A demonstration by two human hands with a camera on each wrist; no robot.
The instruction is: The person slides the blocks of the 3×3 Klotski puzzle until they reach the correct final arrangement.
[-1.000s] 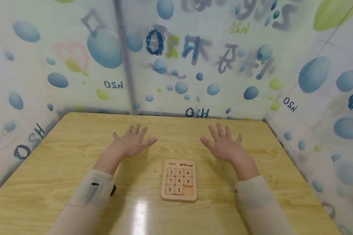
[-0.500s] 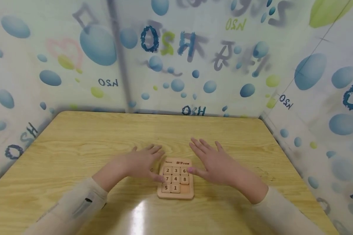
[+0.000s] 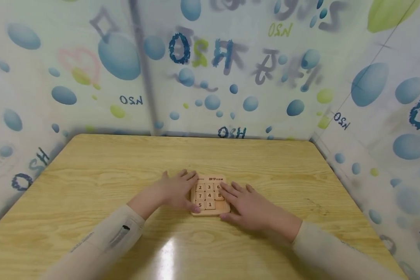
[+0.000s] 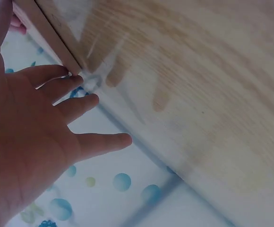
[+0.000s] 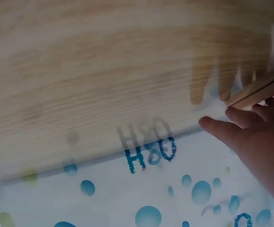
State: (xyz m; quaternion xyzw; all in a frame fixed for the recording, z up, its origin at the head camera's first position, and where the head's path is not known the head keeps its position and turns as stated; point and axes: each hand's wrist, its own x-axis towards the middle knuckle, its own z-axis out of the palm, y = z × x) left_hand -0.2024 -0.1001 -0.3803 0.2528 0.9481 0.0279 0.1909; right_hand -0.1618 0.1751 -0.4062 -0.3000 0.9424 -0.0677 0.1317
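A wooden sliding number puzzle [image 3: 210, 195] lies flat on the table in the head view. Its tiles read 2 3 6, 7 4 8 and 5 1, with a gap at the lower right. Along its left side is my left hand [image 3: 176, 193], fingers extended and thumb at the lower-left corner. My right hand [image 3: 250, 209] lies against the right side, its fingertips partly covering the 6 and 8 tiles. In the left wrist view, straight fingers [image 4: 97, 142] reach beside the puzzle's edge [image 4: 49, 35]. The right wrist view shows fingertips at the puzzle's edge [image 5: 260, 90].
The wooden table [image 3: 126, 233] has a glossy, reflective top. Walls patterned with blue and green drops [image 3: 215, 102] stand behind it and on both sides. Light sleeves cover both forearms.
Both hands have come down and inward from a spread position to the sides of the puzzle. Over the last half second, the puzzle has moved away from me on the table.
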